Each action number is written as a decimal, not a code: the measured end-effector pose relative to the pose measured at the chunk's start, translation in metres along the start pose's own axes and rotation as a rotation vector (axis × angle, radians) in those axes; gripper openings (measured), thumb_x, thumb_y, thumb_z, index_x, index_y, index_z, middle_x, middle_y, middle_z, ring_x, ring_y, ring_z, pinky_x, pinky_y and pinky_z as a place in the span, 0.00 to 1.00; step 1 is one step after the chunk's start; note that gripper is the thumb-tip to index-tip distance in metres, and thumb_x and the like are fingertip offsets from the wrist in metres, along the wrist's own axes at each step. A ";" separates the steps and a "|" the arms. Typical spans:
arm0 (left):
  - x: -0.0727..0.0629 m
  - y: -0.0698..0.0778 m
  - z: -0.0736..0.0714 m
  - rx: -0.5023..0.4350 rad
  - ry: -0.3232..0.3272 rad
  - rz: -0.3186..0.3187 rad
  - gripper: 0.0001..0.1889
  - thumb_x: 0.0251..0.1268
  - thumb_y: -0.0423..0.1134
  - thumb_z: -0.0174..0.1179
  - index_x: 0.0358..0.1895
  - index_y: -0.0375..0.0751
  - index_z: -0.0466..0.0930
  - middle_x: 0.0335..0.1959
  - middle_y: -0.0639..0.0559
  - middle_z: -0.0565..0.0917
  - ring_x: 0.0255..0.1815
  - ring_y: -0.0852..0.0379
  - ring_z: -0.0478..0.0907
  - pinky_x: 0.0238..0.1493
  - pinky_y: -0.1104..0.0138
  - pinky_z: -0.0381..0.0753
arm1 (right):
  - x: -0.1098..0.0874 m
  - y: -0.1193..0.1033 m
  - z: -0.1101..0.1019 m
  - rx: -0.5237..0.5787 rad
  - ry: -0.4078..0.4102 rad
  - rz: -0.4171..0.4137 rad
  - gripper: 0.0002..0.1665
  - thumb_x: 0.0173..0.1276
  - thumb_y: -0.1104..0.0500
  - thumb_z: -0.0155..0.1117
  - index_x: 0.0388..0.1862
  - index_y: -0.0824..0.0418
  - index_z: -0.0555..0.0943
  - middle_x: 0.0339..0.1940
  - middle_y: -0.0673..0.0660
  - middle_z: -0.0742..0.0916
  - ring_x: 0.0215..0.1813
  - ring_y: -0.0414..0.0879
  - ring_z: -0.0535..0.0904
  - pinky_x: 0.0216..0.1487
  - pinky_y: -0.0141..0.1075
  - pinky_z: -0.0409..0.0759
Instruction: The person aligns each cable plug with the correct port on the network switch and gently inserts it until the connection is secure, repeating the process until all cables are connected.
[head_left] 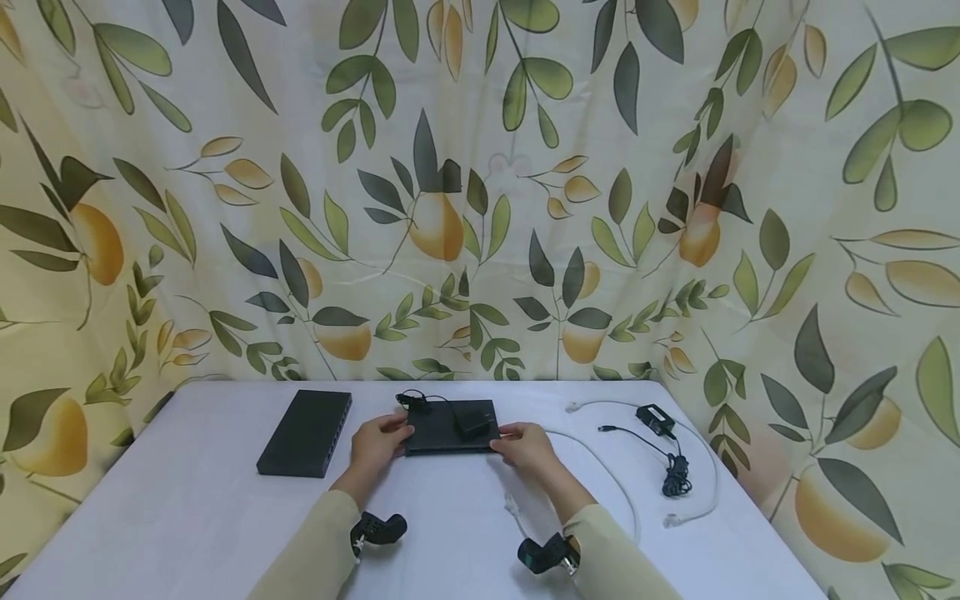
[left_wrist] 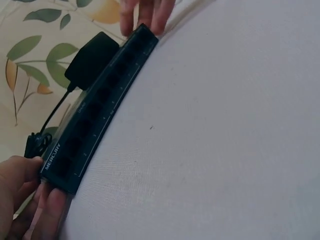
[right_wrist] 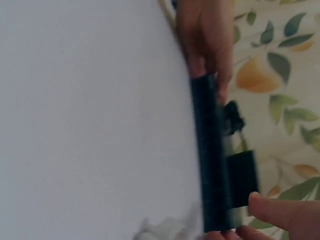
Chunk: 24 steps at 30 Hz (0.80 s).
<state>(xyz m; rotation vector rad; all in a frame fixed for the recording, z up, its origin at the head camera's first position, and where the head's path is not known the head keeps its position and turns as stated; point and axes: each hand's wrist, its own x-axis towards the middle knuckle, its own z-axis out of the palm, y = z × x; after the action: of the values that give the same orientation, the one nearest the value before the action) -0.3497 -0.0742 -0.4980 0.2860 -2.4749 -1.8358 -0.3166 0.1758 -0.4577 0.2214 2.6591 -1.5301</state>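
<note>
Between my two hands is a black network switch (head_left: pixel 435 435), marked MERCURY, with a row of ports along its front edge in the left wrist view. My left hand (head_left: pixel 377 443) grips its left end; there the thumb (left_wrist: pixel 27 169) lies at the top edge and the other fingers pass underneath. At the opposite end, my right hand (head_left: pixel 529 450) holds the switch by its right side. On top of it sit a black power adapter (head_left: pixel 472 423) and its bundled cord (head_left: pixel 412 402). In the right wrist view, the right thumb (right_wrist: pixel 265 207) is close by the adapter.
A larger black box (head_left: pixel 303 433) with ports along its right side lies at the left. White network cables (head_left: pixel 622 487) curve across the right of the white table (head_left: pixel 180 508), around a small black box (head_left: pixel 656 419) with a coiled black cord (head_left: pixel 677 475). A leaf-patterned curtain (head_left: pixel 480 325) hangs behind.
</note>
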 end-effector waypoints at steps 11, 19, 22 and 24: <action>-0.002 -0.001 0.000 0.003 -0.008 -0.013 0.19 0.63 0.36 0.67 0.58 0.42 0.82 0.52 0.42 0.84 0.51 0.48 0.82 0.41 0.66 0.86 | -0.051 0.015 -0.028 -0.056 -0.107 0.080 0.25 0.64 0.54 0.71 0.52 0.71 0.82 0.36 0.56 0.89 0.34 0.44 0.86 0.39 0.36 0.85; -0.001 -0.003 -0.001 0.004 -0.017 -0.003 0.19 0.63 0.37 0.66 0.58 0.43 0.82 0.52 0.42 0.84 0.51 0.47 0.81 0.41 0.66 0.86 | -0.073 0.033 -0.025 -0.059 -0.100 0.066 0.19 0.58 0.59 0.75 0.45 0.69 0.84 0.27 0.53 0.87 0.26 0.42 0.84 0.30 0.34 0.85; 0.000 -0.002 0.000 0.007 -0.017 -0.004 0.19 0.64 0.37 0.66 0.58 0.43 0.82 0.52 0.42 0.84 0.51 0.48 0.81 0.42 0.66 0.86 | -0.076 0.034 -0.021 -0.092 -0.075 0.032 0.15 0.55 0.60 0.77 0.39 0.66 0.86 0.25 0.51 0.87 0.24 0.40 0.83 0.28 0.32 0.84; -0.001 -0.001 0.000 0.011 -0.016 -0.008 0.19 0.64 0.37 0.66 0.59 0.43 0.82 0.52 0.42 0.84 0.51 0.48 0.81 0.42 0.67 0.86 | -0.077 0.034 -0.018 -0.107 -0.055 0.014 0.13 0.54 0.61 0.77 0.36 0.65 0.86 0.24 0.51 0.87 0.23 0.40 0.82 0.27 0.32 0.84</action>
<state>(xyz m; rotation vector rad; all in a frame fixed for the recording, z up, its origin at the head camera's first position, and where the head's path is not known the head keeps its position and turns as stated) -0.3488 -0.0744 -0.4994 0.2831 -2.4990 -1.8358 -0.2350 0.2012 -0.4677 0.1894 2.6808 -1.3645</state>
